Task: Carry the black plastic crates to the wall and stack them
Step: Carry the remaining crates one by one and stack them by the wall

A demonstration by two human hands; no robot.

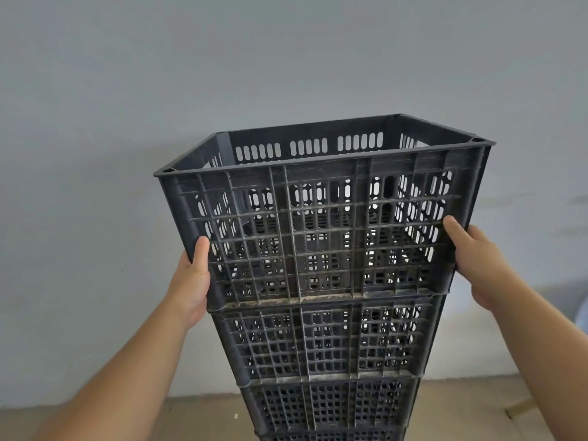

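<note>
A black plastic crate with latticed walls (321, 218) sits on top of a stack of matching black crates (321, 345) that stands against the grey wall (286, 58). Its open top is empty. My left hand (191, 281) grips the top crate's lower left corner, thumb on the front face. My right hand (477, 262) holds its lower right side, thumb also on the front face. The top crate rests level on the one below; at least two more crates show beneath, the lowest cut off by the frame's bottom edge.
The floor (127, 418) is bare brownish concrete. A pale bluish object (572, 300) shows at the right edge near the wall. A strip of tape (518, 405) lies on the floor at the right.
</note>
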